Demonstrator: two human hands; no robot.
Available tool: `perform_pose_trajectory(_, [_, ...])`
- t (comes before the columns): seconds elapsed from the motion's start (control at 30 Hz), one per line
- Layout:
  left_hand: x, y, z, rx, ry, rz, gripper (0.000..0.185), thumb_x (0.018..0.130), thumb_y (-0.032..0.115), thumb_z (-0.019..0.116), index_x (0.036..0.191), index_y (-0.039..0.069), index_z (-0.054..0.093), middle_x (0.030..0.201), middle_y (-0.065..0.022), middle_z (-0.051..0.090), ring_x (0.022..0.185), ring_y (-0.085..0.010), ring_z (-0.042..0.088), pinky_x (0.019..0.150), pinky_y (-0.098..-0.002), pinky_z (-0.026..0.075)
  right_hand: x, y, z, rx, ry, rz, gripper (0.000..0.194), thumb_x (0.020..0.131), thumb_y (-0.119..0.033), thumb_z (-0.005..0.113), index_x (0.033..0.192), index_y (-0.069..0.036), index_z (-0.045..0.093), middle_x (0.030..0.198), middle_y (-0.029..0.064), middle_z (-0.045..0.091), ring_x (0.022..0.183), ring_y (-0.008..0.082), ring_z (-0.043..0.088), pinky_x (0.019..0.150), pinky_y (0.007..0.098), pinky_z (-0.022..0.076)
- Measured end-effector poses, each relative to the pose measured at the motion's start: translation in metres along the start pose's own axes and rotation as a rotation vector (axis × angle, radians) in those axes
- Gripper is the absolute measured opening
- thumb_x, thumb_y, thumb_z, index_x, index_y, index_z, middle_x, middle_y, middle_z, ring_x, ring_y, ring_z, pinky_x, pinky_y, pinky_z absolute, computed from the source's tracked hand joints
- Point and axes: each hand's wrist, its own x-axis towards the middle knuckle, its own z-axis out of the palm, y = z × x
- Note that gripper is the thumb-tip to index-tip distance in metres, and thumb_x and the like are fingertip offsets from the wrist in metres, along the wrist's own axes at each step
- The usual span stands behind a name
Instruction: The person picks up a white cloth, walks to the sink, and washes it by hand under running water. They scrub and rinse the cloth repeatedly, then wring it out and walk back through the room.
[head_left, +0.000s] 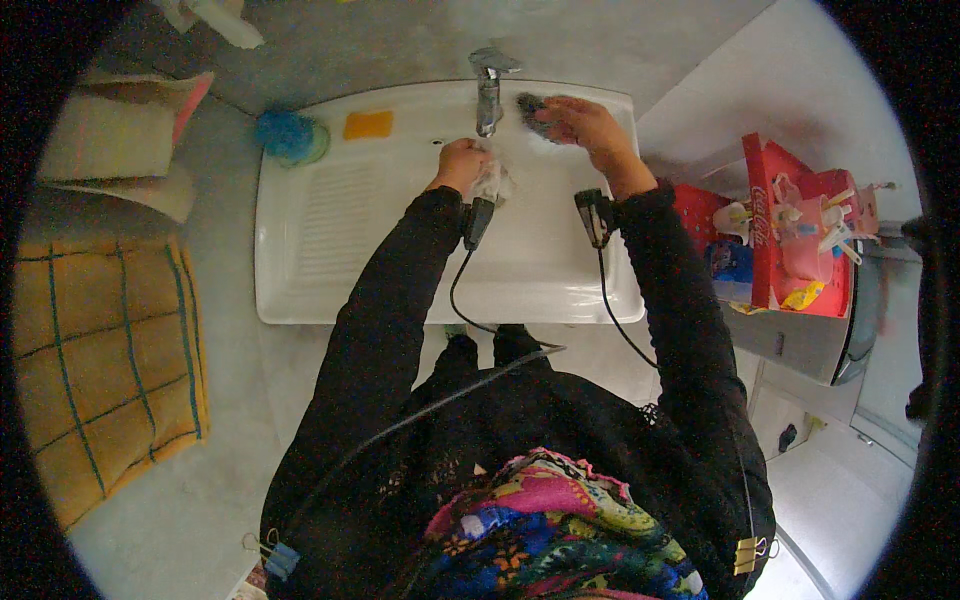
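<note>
A white ceramic washbasin (420, 277) with a ridged left part lies before me. Under the spout of the chrome faucet (489, 97) is my left hand (461, 163), its fingers curled; something pale and blurred shows beside it, and I cannot tell if the hand grips it. My right hand (581, 124) holds a dark scouring pad (532, 112) against the basin's back right ledge. On the back left ledge lie an orange sponge (368, 125) and a blue mesh scrubber (285, 135) on a greenish round dish. Black cabled devices sit at both wrists.
To the right, a red rack (761, 225) holds a pink cup (808, 251) with brushes and tubes. A yellow checked towel (112, 360) hangs at left, below a pale cloth (109, 139). Thin cables run from the wrists near the basin's front edge.
</note>
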Motion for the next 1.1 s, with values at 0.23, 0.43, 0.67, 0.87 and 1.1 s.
perform_pose_trajectory(0.23, [0.003, 0.016, 0.0, 0.105, 0.065, -0.035, 0.018, 0.078, 0.002, 0.061, 0.095, 0.002, 0.056, 0.087, -0.007, 0.061, 0.079, -0.0184, 0.059, 0.067, -0.0273, 0.047, -0.017, 0.048, -0.022, -0.099, 0.055, 0.093, 0.035, 0.087, -0.027, 0.061, 0.114, -0.005, 0.059, 0.094, 0.0022, 0.067, 0.072, 0.0097, 0.056, 0.067, 0.0241, 0.0432])
perform_pose_trajectory(0.43, [0.012, 0.019, 0.003, 0.108, 0.05, 0.008, 0.026, 0.072, -0.004, 0.057, 0.098, 0.002, 0.059, 0.082, -0.005, 0.059, 0.065, -0.0147, 0.054, 0.054, -0.0272, 0.042, 0.004, 0.101, -0.011, -0.599, 0.111, -0.055, 0.027, 0.081, -0.026, 0.065, 0.101, -0.007, 0.066, 0.096, 0.0094, 0.068, 0.082, 0.0245, 0.065, 0.072, 0.0346, 0.0502])
perform_pose_trajectory(0.67, [0.024, 0.015, -0.016, -0.053, 0.183, 0.044, 0.019, 0.074, -0.004, 0.053, 0.092, 0.002, 0.055, 0.082, -0.0081, 0.06, 0.073, -0.0177, 0.058, 0.055, -0.0282, 0.042, 0.024, 0.124, -0.004, -0.844, 0.202, -0.293, 0.025, 0.077, -0.026, 0.066, 0.101, -0.018, 0.068, 0.098, 0.0106, 0.065, 0.091, 0.0318, 0.061, 0.078, 0.0413, 0.0493])
perform_pose_trajectory(0.87, [0.006, 0.025, -0.027, -0.019, 0.001, 0.142, 0.02, 0.074, -0.001, 0.05, 0.093, 0.004, 0.056, 0.08, -0.0079, 0.06, 0.071, -0.0185, 0.058, 0.058, -0.0273, 0.043, 0.022, 0.107, 0.008, -1.021, 0.193, -0.211, 0.025, 0.076, -0.028, 0.067, 0.1, -0.024, 0.068, 0.097, 0.0085, 0.063, 0.096, 0.0294, 0.059, 0.081, 0.0433, 0.0468])
perform_pose_trajectory(1.1, [0.001, 0.033, -0.021, 0.207, -0.014, 0.142, 0.015, 0.071, -0.002, 0.051, 0.083, 0.002, 0.059, 0.074, -0.0004, 0.055, 0.064, -0.0122, 0.051, 0.057, -0.0255, 0.04, 0.02, 0.09, 0.018, -1.249, 0.221, -0.226, 0.024, 0.077, -0.029, 0.066, 0.101, -0.027, 0.067, 0.101, 0.0064, 0.061, 0.099, 0.028, 0.056, 0.083, 0.0459, 0.0437])
